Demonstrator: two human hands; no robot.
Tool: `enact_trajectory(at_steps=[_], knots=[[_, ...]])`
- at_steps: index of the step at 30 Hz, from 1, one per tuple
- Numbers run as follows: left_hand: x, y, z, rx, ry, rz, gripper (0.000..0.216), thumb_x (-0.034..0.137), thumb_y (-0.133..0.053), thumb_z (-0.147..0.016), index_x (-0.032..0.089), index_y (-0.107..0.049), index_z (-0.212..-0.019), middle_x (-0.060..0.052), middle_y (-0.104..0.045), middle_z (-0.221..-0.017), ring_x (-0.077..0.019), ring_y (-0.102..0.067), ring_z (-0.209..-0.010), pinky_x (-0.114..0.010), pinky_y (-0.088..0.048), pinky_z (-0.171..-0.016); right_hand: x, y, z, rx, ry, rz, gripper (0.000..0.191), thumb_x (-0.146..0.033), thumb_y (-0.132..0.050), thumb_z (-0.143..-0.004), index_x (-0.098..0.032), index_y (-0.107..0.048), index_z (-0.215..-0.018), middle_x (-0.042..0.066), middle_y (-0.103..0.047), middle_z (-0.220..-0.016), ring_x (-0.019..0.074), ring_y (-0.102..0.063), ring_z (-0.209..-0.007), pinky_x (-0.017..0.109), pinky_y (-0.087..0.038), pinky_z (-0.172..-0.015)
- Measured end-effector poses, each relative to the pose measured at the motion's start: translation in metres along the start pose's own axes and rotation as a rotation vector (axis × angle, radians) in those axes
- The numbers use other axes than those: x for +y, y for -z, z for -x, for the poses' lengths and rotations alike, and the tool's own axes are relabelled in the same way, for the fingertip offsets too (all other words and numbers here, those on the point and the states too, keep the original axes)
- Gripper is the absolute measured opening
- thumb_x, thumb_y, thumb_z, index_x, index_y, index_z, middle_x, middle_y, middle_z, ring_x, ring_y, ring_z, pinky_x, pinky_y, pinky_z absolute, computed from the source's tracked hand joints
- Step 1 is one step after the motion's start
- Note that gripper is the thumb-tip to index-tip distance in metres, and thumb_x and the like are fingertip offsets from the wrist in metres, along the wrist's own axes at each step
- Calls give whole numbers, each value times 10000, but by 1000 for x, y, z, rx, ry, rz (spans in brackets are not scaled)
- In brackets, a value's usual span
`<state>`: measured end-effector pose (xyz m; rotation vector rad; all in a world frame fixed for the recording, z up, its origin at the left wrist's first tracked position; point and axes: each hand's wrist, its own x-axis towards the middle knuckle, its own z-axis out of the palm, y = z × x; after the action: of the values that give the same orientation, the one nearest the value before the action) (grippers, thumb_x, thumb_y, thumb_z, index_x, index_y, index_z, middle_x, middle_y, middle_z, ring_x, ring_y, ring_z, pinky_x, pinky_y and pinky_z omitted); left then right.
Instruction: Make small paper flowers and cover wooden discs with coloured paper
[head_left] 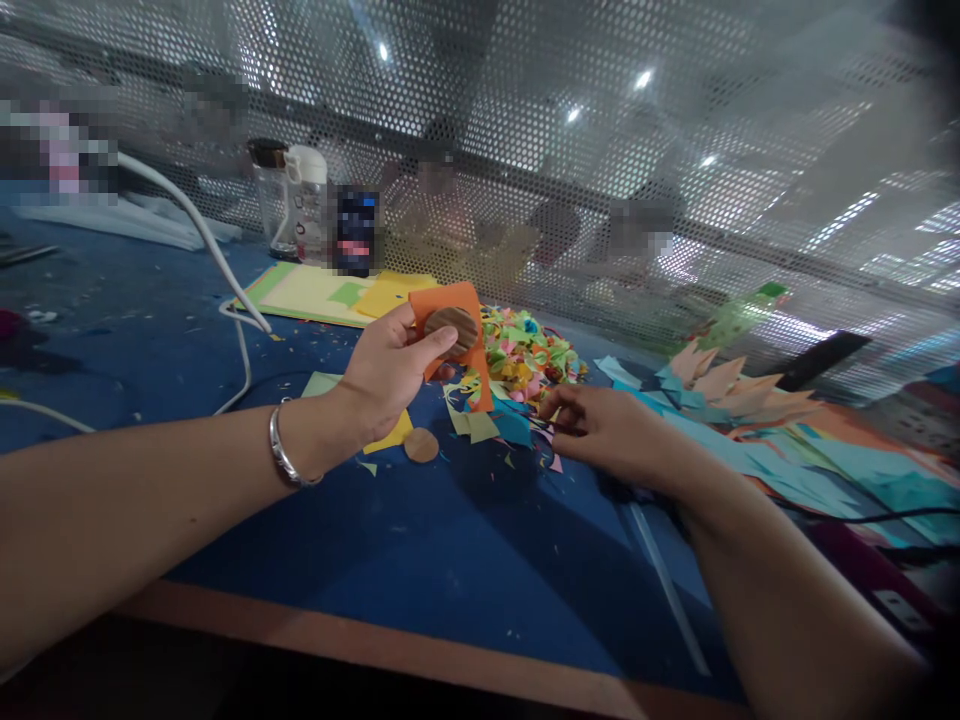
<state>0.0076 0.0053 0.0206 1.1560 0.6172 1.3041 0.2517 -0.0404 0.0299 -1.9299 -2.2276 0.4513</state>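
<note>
My left hand (386, 375) is raised above the blue table (465, 560) and pinches an orange paper sheet (459, 340) together with a round brown disc (452, 330) pressed on its front. A silver bangle sits on that wrist. My right hand (604, 430) rests low on the table beside the heap of coloured paper scraps (525, 360), fingers curled together at the scraps; what they grip is too small to make out. A second brown disc (421, 445) lies on the table below the left hand.
Yellow and green paper sheets (322, 292) lie at the back, with a clear cup and white bottle (296, 210) behind. A white cable (225, 280) crosses the left side. Teal and orange paper cutouts (757, 420) spread at the right. A perforated metal screen (525, 130) walls the back.
</note>
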Motion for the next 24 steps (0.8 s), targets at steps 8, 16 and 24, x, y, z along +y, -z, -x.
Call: enact_trajectory(at_steps=[8,16,24], knots=[[1,-2,1,2,51,56,147,109,-670,-798,132,-682,-942,-50,-721,-888,-142,-663,-790,-251,-519,-656,-15,6,10,-169,114,-87,207,-195,-591,-728,-191,-637,-930,-14,-600,-687,145,-542,-622,245,-382,-568],[-3,-5,5,-46,167,80,118,103,-708,-778,133,-723,-891,-62,-758,-903,-148,-687,-811,-256,-524,-746,-27,3,10,-161,126,-189,297,-468,-641,-840,-193,-671,-947,-3,-613,-681,154,-572,-628,263,-417,-588],[-7,-8,8,0,229,164,134,92,-693,-788,135,-724,-912,-58,-761,-900,-152,-702,-813,-269,-541,-756,-36,6,15,74,31,-428,434,-633,-586,-853,-209,-651,-923,46,-680,-804,167,-594,-679,280,-448,-598]])
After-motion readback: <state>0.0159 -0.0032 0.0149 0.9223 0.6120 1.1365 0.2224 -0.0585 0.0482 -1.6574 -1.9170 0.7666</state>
